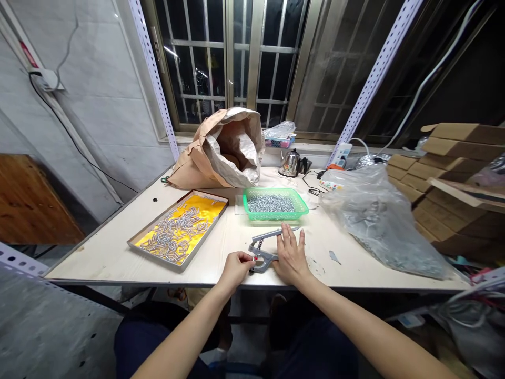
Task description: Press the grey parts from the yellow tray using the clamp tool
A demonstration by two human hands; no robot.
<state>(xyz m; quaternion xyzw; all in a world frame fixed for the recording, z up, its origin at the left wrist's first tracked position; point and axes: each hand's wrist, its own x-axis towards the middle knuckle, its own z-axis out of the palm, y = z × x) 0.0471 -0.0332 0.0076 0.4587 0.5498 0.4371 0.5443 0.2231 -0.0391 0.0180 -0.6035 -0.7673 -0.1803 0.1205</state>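
Near the table's front edge stands a grey metal pliers-like hand press (263, 259), with a coil spring and a small red spot at its jaw. My right hand (292, 258) grips its handles from the right, fingers laid over the raised upper lever and thumb by the lower one. At the jaw, my left hand (238, 267) has thumb and fingertips pinched together; what they hold is too small to name. Behind the press is a green plastic basket (276, 216) of small silvery metal pieces. Left of it, a shallow tray (215, 218) lined in yellow holds many similar pieces.
A large open paper sack (193, 163) lies at the back left. By the window stands a steel kettle (290, 164). To the right are a clear plastic bag (379, 221) and stacked cardboard boxes (445, 184). A small grey scrap (335, 257) lies right of my right hand.
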